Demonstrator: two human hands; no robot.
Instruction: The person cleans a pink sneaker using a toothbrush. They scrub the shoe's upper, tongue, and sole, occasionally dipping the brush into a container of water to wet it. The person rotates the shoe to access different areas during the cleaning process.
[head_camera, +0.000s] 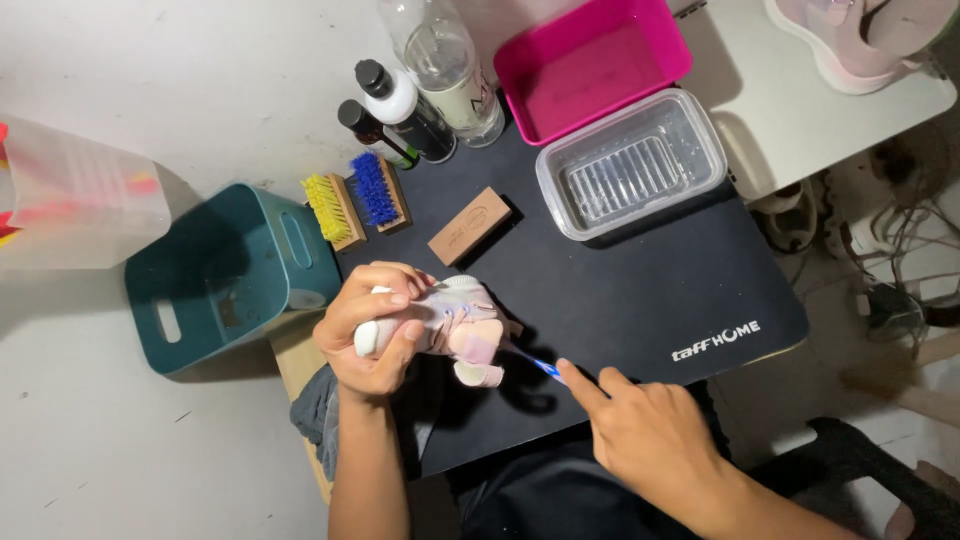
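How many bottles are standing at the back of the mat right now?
3, clustered together at the mat's far edge: a large clear bottle, a white bottle with a black cap and a small dark bottle. Others may lie out of frame.

Black mat at centre, pink tub and clear ribbed tray upper right; yellow brush, blue brush, brown block, bottles upper centre; teal bin at left

Count: 2 hands, 1 small shoe, 1 blue-handled tool. 3 bottles. 2 scrub brushes, one yellow, one blue. 1 brown block. 3 bins: pink, clear, teal. 1 black mat.
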